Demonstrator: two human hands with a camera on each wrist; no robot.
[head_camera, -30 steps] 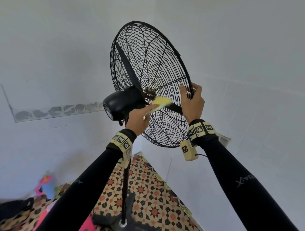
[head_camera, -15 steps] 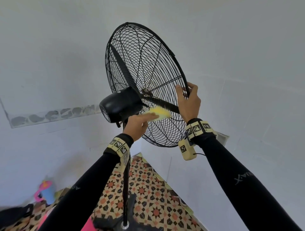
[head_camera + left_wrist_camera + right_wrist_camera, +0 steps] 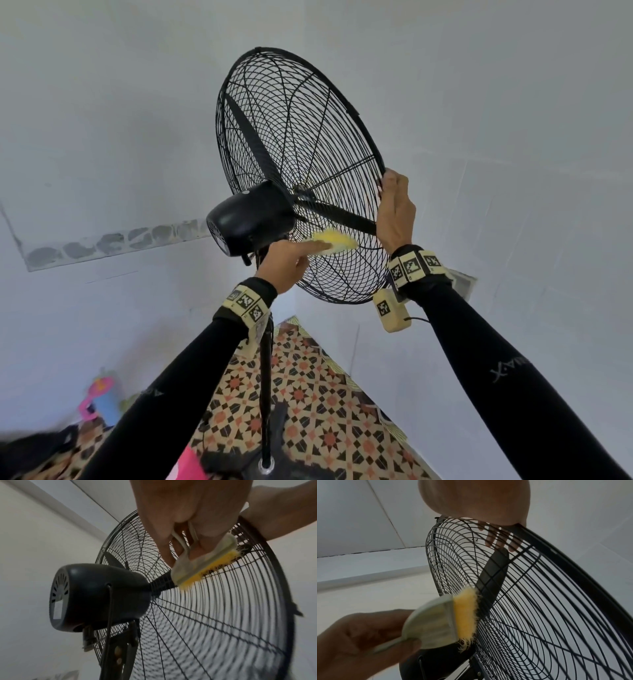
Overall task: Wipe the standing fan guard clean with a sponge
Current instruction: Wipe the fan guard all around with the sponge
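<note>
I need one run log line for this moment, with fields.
left hand: holds sponge on guard near hub | right hand: grips guard rim | phase: wiping

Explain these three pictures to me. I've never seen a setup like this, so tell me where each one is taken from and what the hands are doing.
No machine here: a person wears three cameras, one on the head and one on each wrist. The head view looks along both black-sleeved arms at a black standing fan. The left hand holds a yellow sponge against the back of the wire fan guard, just beside the motor housing. The right hand grips the guard's rim. Each wrist picture looks along its own hand. Patterned floor tiles lie below.
</note>
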